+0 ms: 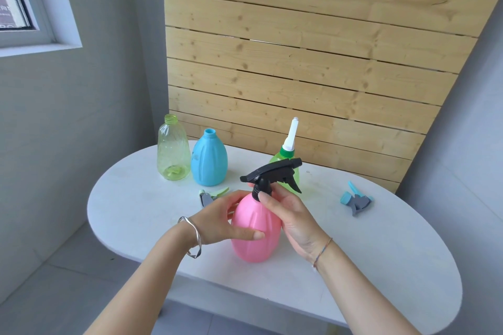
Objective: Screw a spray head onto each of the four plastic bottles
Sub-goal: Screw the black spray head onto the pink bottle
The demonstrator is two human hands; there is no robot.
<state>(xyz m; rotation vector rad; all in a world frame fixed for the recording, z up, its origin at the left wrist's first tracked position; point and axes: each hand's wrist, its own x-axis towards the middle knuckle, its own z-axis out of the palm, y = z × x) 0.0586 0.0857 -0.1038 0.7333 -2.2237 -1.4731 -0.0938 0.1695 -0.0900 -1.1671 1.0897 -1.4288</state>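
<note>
Pink bottle (255,228) (mid-table) gripped by both hands; right hand (288,215) pinches black spray head (272,174).

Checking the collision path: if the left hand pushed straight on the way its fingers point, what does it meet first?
The left hand points rightward and already wraps the pink bottle, so the bottle blocks it at once. Behind that sits the right hand, pinching the black spray head at its collar.

Bare table (340,253) right of pink bottle (255,228)
</note>
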